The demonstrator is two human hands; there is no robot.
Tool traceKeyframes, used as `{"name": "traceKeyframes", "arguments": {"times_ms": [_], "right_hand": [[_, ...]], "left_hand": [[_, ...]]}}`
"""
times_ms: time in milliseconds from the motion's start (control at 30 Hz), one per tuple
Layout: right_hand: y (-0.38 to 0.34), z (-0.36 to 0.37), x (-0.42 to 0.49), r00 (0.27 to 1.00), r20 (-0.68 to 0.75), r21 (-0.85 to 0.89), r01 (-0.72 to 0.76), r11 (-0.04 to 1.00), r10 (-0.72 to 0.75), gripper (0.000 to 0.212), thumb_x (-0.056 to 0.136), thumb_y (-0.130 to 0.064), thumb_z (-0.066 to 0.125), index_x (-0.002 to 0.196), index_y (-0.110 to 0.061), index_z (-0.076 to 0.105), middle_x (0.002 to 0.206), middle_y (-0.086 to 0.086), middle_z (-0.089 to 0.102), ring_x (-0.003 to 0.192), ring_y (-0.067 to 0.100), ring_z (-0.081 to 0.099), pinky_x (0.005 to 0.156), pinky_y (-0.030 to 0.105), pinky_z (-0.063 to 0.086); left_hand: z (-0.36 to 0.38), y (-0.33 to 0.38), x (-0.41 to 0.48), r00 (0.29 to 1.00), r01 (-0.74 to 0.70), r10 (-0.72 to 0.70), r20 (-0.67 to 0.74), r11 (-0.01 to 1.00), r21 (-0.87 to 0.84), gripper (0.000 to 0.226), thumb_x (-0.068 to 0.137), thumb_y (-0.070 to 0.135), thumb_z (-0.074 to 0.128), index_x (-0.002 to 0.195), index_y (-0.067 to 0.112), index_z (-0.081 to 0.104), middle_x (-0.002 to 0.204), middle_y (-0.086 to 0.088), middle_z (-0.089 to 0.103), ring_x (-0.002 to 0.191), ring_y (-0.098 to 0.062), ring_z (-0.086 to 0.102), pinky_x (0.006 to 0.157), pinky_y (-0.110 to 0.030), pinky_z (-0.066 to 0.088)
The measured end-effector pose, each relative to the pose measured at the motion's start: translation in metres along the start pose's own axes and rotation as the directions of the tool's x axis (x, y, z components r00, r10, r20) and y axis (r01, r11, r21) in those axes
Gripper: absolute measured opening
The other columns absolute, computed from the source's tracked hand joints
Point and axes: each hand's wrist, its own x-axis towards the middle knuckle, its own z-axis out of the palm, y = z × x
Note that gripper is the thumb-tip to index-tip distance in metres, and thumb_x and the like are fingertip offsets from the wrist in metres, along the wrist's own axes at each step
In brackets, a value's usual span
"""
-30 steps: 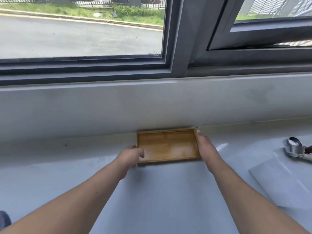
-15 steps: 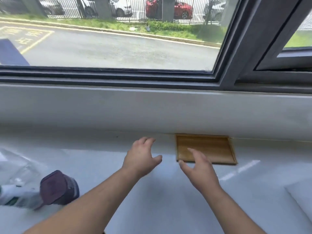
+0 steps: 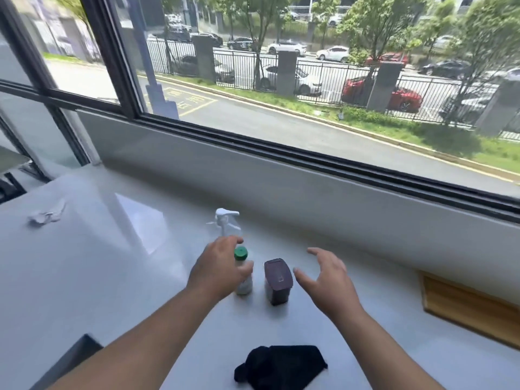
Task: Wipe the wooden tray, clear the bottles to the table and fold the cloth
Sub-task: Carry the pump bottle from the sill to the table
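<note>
Three containers stand together on the white table (image 3: pixel 112 277): a clear spray bottle with a white trigger (image 3: pixel 226 218), a small bottle with a green cap (image 3: pixel 244 285) and a jar with a dark purple lid (image 3: pixel 277 280). My left hand (image 3: pixel 216 268) is wrapped around the green-capped bottle's neck, thumb across its front. Just right of the dark-lidded jar, my right hand (image 3: pixel 326 280) hovers with its fingers spread, not touching it. The wooden tray (image 3: pixel 464 308) lies bare at the right edge against the wall. A crumpled black cloth (image 3: pixel 281 364) lies near me, between my forearms.
A low grey wall (image 3: pixel 281 178) under the window runs along the table's far side. A crumpled white scrap (image 3: pixel 46 215) lies at the far left. A dark object's corner (image 3: pixel 70 358) shows at the lower left, beside my left forearm.
Both hands have let go of the tray and swung left to the bottles. The view turned left, so the tray is now at the right edge. The left hand has closed around the green-capped bottle.
</note>
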Motion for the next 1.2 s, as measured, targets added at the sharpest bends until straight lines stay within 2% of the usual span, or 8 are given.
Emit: {"name": "traceKeyframes", "arguments": {"times_ms": [167,367,500,600,733,933,1033,1200], "right_hand": [[-0.091,0.053,-0.029,0.998,0.049,-0.011,0.042,0.999,-0.041,0.064,0.089,-0.054,0.068,0.146,-0.029,0.052,0.141,-0.005,0.056,0.136,0.018,0.045,0.107,0.034,0.04],[-0.142,0.088,-0.05,0.997,0.075,-0.018,0.004,1.0,-0.003,0.062,0.086,-0.054,0.067,0.143,-0.033,0.052,0.125,-0.007,0.06,0.126,0.016,0.05,0.095,0.034,0.046],[-0.152,0.107,-0.039,0.998,0.061,0.032,-0.03,0.999,0.028,0.058,0.088,-0.051,0.068,0.141,-0.03,0.056,0.134,-0.007,0.06,0.123,0.014,0.052,0.09,0.028,0.039],[-0.155,0.134,-0.025,0.989,0.121,0.16,-0.102,0.982,0.083,0.056,0.089,-0.052,0.065,0.14,-0.033,0.055,0.138,-0.006,0.059,0.114,0.011,0.056,0.091,0.031,0.047],[-0.154,0.18,0.009,0.955,0.237,0.33,-0.252,0.91,0.179,0.063,0.091,-0.051,0.061,0.149,-0.038,0.042,0.152,-0.005,0.048,0.133,0.018,0.051,0.094,0.033,0.046],[-0.153,0.236,0.064,0.878,0.333,0.455,-0.468,0.758,0.343,0.081,0.094,-0.047,0.059,0.163,-0.031,0.019,0.161,0.001,0.042,0.139,0.025,0.047,0.1,0.033,0.045],[-0.15,0.258,0.079,0.825,0.405,0.45,-0.555,0.7,0.394,0.085,0.095,-0.039,0.055,0.165,-0.031,0.006,0.162,0.008,0.039,0.135,0.031,0.053,0.106,0.044,0.05],[-0.138,0.281,0.092,0.752,0.495,0.449,-0.65,0.613,0.435,0.084,0.096,-0.028,0.05,0.165,-0.031,0.002,0.161,0.006,0.037,0.114,0.025,0.063,0.088,0.035,0.054]], "left_hand": [[-0.074,-0.089,-0.029,0.998,0.029,-0.029,-0.053,1.0,0.006,0.063,0.086,0.052,0.07,0.143,0.031,0.053,0.15,0.009,0.053,0.138,-0.016,0.046,0.103,-0.033,0.043],[-0.107,-0.141,-0.039,0.996,0.075,-0.077,-0.043,0.996,-0.037,0.065,0.087,0.052,0.07,0.145,0.032,0.051,0.153,0.01,0.048,0.138,-0.017,0.045,0.1,-0.036,0.046],[-0.103,-0.155,-0.026,0.996,0.086,-0.087,-0.01,0.995,-0.04,0.067,0.086,0.052,0.07,0.147,0.032,0.049,0.154,0.011,0.047,0.14,-0.017,0.044,0.101,-0.036,0.046],[-0.092,-0.161,-0.007,0.994,0.106,-0.105,0.024,0.994,-0.022,0.07,0.085,0.054,0.07,0.148,0.033,0.047,0.155,0.012,0.045,0.14,-0.016,0.043,0.099,-0.036,0.046],[-0.071,-0.161,0.036,0.995,0.09,-0.091,0.048,0.996,0.027,0.076,0.082,0.057,0.073,0.149,0.033,0.046,0.156,0.012,0.045,0.141,-0.015,0.043,0.103,-0.037,0.047],[-0.03,-0.149,0.118,0.988,0.092,-0.1,0.121,0.993,0.076,0.089,0.079,0.061,0.076,0.155,0.031,0.039,0.16,0.009,0.041,0.144,-0.018,0.04,0.109,-0.039,0.045],[-0.004,-0.144,0.156,0.983,0.088,-0.098,0.153,0.994,0.067,0.105,0.074,0.063,0.081,0.16,0.029,0.031,0.165,0.006,0.035,0.148,-0.022,0.037,0.112,-0.04,0.042],[0.033,-0.143,0.192,0.953,0.14,-0.149,0.262,0.989,0.053,0.126,0.064,0.062,0.089,0.164,0.029,0.019,0.166,0.002,0.032,0.147,-0.027,0.036,0.114,-0.045,0.042]]}}
